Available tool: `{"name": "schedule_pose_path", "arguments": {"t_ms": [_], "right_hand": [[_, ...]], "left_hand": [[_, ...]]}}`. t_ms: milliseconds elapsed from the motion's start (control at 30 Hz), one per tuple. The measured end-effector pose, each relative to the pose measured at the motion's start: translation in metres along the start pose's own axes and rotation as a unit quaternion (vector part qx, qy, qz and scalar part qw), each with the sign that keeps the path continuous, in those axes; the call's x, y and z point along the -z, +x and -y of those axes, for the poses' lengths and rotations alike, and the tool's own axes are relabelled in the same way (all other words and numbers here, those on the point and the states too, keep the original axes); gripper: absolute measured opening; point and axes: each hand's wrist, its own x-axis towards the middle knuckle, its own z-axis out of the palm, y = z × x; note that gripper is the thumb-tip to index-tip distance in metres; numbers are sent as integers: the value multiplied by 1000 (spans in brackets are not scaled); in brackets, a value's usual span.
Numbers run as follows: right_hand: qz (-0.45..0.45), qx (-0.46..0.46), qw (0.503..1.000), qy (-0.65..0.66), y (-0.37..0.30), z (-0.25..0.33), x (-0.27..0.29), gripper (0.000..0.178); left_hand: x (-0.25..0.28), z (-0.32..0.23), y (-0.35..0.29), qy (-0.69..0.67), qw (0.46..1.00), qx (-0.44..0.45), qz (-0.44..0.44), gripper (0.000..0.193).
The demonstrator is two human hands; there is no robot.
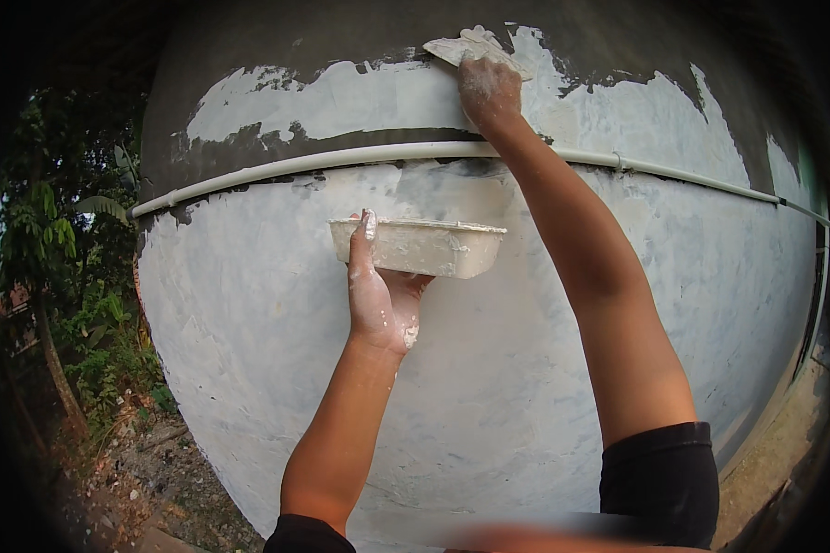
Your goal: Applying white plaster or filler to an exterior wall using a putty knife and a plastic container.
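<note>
Tub (433, 249), cream-coloured, rectangular, shallow, sides and rim smeared with white paste: held roughly level before a broad grey wall (526, 387) coated in mottled white. Left hand (375, 300) grips it from below; thumb up along the side, white-caked tip at the rim, fingers mostly hidden by the base. Tub contents: not visible from this angle.

Right hand (489, 88), dusted white, raised higher, closed around a flat, pale, paste-laden spreader (445, 50); handle hidden in the grasp. Spreader is at the ragged upper edge of a bright white coat (369, 100), bare dark-grey surface above it. Blade contact with the wall: cannot tell for certain.

Long white round pipe (415, 150) crosses the wall between tub and spreader; right forearm passes in front. Short black sleeve (662, 475) on the right arm. At left: leafy green trees (41, 230) above rough, debris-strewn brown ground (175, 479).
</note>
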Motion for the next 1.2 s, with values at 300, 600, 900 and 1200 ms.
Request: {"name": "schedule_pose_path", "arguments": {"t_ms": [300,600,900,1200], "right_hand": [[144,87,983,75,-15,1,72,25],[115,-36,989,82,61,-51,50,31],[97,159,982,38,3,22,49,16],[132,73,982,116,2,-26,74,24]], "left_hand": [[-2,-16,-3,-27,999,-43,11,51],[-11,-4,-7,-8,1000,-24,16,53],[1,-26,-15,28,996,-79,-33,51],[-2,-37,-21,29,996,-75,-28,51]]}}
